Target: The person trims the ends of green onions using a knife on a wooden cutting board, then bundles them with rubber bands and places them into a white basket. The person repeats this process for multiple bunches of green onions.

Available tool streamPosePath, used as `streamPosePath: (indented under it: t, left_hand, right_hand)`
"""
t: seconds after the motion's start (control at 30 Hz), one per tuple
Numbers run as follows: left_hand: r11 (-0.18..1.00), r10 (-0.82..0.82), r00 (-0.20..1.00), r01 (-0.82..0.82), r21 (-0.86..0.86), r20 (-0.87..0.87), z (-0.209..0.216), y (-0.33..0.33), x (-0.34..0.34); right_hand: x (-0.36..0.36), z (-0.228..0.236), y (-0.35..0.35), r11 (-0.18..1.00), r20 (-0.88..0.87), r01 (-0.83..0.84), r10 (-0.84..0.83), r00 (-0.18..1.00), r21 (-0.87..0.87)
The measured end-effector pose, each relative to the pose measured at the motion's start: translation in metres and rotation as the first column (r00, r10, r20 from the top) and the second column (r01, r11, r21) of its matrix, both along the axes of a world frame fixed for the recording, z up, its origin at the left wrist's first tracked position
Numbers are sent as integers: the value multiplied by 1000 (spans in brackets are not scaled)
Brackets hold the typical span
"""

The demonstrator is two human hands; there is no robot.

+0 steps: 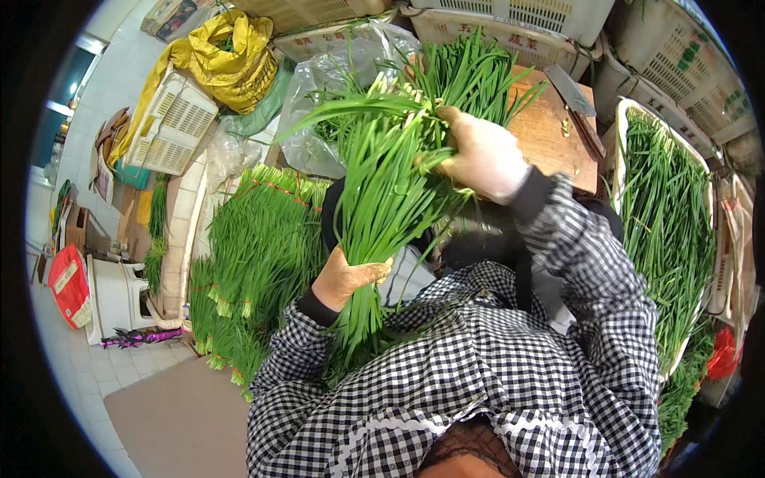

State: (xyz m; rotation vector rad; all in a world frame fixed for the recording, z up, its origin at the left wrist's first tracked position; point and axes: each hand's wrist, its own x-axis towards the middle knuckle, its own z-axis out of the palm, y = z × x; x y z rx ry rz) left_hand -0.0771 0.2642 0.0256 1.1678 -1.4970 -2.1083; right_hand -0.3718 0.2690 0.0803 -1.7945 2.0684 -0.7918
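Note:
A thick bunch of garlic chives (378, 179) slants across my front, its pale stem ends up and its green leaves hanging toward my lap. Closed around its lower leaves is my left hand (347, 279), with the thumb lying across them. My right hand (484, 155), in a pale glove, grips chives at the upper right side near the stem ends; part of its fingers is hidden by leaves. Behind the bunch, more loose chives (470, 76) lie on a wooden board (546, 131). A cleaver (575, 107) with a dark handle rests along the board's right side.
Tied chive bundles (267, 231) are stacked to my left. A white crate (625, 131) of loose chives (665, 223) stands on the right. Clear plastic bags (315, 84), a yellow sack (227, 60) and more crates (522, 36) line the back. A white stool (115, 295) stands far left.

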Motion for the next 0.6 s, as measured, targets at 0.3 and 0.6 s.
streamPosePath:
  t: [0.3, 0.6]
  left_hand:
    - [995, -48, 999, 48, -88, 1, 6, -8, 17]
    - [792, 17, 988, 78, -606, 151, -3, -12, -3]
  right_hand:
    - [-158, -96, -53, 844, 445, 457, -307, 841, -282]
    - [5, -4, -13, 962, 207, -70, 127, 970, -264]
